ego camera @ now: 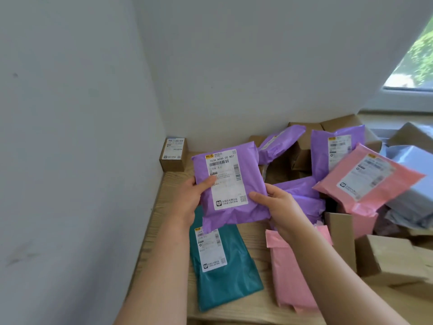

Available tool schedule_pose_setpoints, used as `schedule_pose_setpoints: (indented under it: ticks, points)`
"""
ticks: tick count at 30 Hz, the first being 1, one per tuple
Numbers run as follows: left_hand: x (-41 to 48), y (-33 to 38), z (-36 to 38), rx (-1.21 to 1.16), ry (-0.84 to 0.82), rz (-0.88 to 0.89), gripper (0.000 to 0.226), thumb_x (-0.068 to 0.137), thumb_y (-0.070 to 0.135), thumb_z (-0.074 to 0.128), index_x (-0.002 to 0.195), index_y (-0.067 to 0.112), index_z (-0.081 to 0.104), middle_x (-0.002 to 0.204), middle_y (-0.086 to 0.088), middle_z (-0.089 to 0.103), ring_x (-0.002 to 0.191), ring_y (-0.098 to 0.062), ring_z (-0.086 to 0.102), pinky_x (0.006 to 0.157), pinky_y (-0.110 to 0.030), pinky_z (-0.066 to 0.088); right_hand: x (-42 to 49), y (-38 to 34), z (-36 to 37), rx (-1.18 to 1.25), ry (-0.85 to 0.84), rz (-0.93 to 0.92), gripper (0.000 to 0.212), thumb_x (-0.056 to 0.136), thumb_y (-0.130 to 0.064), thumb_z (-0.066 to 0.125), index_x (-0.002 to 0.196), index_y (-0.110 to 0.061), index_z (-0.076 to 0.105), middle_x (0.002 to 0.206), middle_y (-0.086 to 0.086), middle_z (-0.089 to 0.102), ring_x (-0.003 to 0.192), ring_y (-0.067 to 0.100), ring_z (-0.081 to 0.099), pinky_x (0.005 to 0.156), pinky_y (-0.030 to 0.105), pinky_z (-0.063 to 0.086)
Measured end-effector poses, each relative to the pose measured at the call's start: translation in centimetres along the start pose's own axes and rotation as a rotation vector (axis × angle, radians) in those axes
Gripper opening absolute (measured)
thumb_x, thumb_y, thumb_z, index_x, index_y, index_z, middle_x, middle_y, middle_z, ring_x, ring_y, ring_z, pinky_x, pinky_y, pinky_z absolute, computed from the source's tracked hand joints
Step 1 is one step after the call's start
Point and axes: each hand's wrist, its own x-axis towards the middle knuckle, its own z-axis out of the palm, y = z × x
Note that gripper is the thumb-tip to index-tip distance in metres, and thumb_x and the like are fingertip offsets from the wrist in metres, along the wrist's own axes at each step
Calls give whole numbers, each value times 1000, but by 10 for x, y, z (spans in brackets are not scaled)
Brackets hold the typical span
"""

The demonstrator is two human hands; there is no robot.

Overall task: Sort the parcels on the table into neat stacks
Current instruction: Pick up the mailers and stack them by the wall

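**A:** Which step is in hand?

**B:** Mid-sort, I'd say. Both hands hold one purple parcel (230,181) up above the table (172,184), label towards the camera. The left hand (189,198) grips its left edge with the thumb curled across the label. The right hand (278,207) pinches the lower right corner, thumb on top, fingers hidden behind.

**A:** And what is already laid out?

**B:** A teal parcel (225,266) lies flat at the near left, and a pink parcel (290,273) lies beside it, apart. A small box (173,154) stands in the far corner. The heap (302,158) on the right is unsorted.

**A:** So what does the next move call for?

**B:** Probably a spot of its own, since I see no purple stack yet. The bare wood beyond the teal parcel looks likely. It should go down flat and square, because the bag looks soft and may slump.
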Motion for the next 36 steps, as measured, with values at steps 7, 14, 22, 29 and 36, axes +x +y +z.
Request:
schedule_pose_setpoints:
  ticks: [7, 14, 22, 29, 36]
  points:
    - [0, 3, 37, -101, 66, 22, 31, 89, 22, 71, 118, 13, 67, 105, -6, 76, 96, -23, 73, 82, -39, 58, -2, -30, -32, 77, -98, 37, 20, 96, -14, 61, 114, -7, 67, 106, 11, 75, 86, 18, 72, 68, 33, 62]
    - [7, 7, 51, -149, 256, 116, 19, 88, 21, 74, 104, 13, 69, 103, -6, 76, 91, -20, 73, 76, -34, 59, 2, -37, -57, -69, -1, -28, 15, 93, -8, 65, 83, 3, 62, 66, 14, 66, 54, 15, 65, 54, 21, 56]
    - [15, 6, 57, -238, 323, 64, 21, 83, 20, 78, 101, 12, 70, 97, -4, 77, 89, -22, 74, 82, -40, 59, 10, -48, -69, 69, -57, -21, 21, 99, -10, 56, 82, -1, 66, 68, 10, 70, 60, 18, 68, 59, 24, 59]
    - [18, 9, 75, -308, 259, 151, 39, 85, 3, 73, 121, 12, 62, 110, -6, 75, 98, -25, 73, 83, -44, 59, 8, -38, -39, -194, -128, 100, 30, 94, -35, 65, 89, -6, 69, 76, 8, 69, 66, 21, 65, 58, 28, 55]
    - [22, 3, 77, -388, 339, 95, 42, 82, 1, 75, 122, 7, 63, 111, -8, 74, 95, -25, 73, 72, -37, 60, 1, -28, -33, -345, -178, 25, 21, 92, -13, 69, 73, -7, 63, 63, 3, 69, 59, 14, 61, 64, 28, 52]
